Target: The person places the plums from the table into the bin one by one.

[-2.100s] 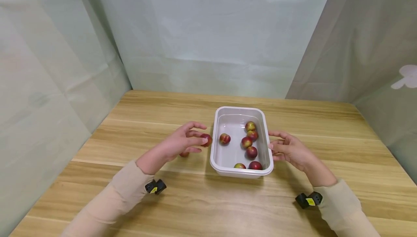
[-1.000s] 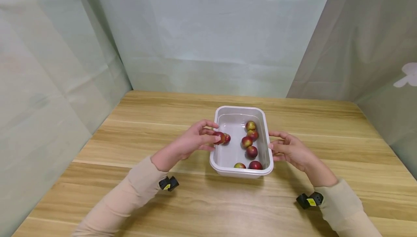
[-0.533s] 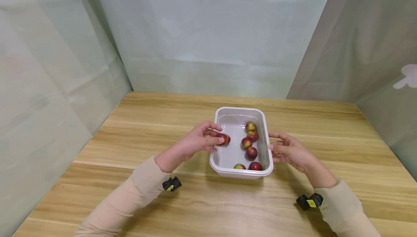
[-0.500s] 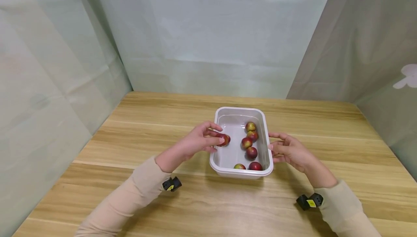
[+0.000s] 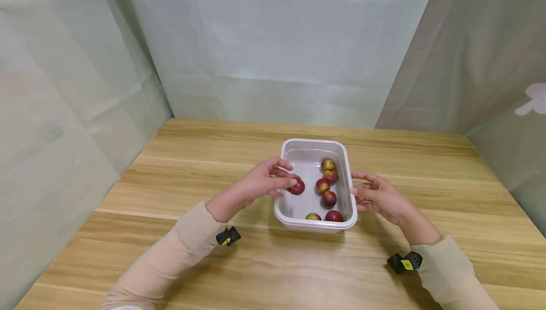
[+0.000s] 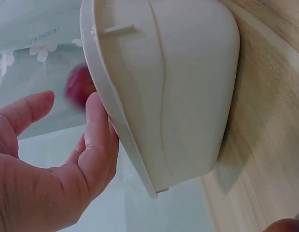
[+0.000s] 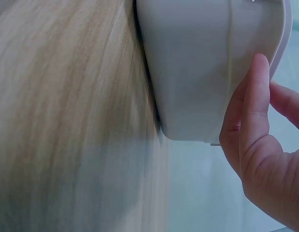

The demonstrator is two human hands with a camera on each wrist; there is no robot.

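A white plastic tub (image 5: 314, 141) stands mid-table with several red-green fruits inside, such as one (image 5: 329, 198) near its right wall. My left hand (image 5: 286, 175) hovers over the tub's left rim with its fingers spread. A red fruit (image 5: 297, 187) lies just past my thumb tip. In the left wrist view that fruit (image 6: 78, 87) is blurred and apart from my fingers (image 6: 98, 125), beside the tub wall (image 6: 178, 87). My right hand (image 5: 356, 184) rests against the tub's right side, and its thumb (image 7: 253, 96) lies along the outer wall (image 7: 207, 58).
The wooden table (image 5: 256, 262) is enclosed by pale green curtain walls (image 5: 277, 63) at the back and on both sides. Another red fruit (image 6: 284, 225) shows at the lower right edge of the left wrist view, on the table; the head view does not show it.
My left hand carried a fruit from beside the tub over its left rim, then spread its fingers and let it go. The fruit now sits lower inside. My right hand stayed at the right wall.
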